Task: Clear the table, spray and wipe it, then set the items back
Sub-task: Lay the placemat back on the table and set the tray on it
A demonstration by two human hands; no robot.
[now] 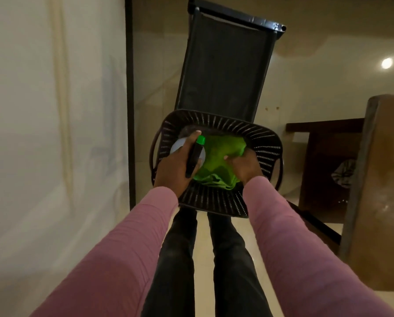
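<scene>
Fetching supplies, I judge: my left hand (176,165) wraps a green-capped bottle (195,156), right hand (245,167) pinches green cloth (216,161) in the basket (267,143) at 12 o'clock. Next: lift both toward desk (383,179) at 3.

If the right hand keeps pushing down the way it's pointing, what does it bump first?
Probably the green cloth, which the right hand already grips inside the black basket; the basket's floor should lie beneath, though depth is unclear.
</scene>
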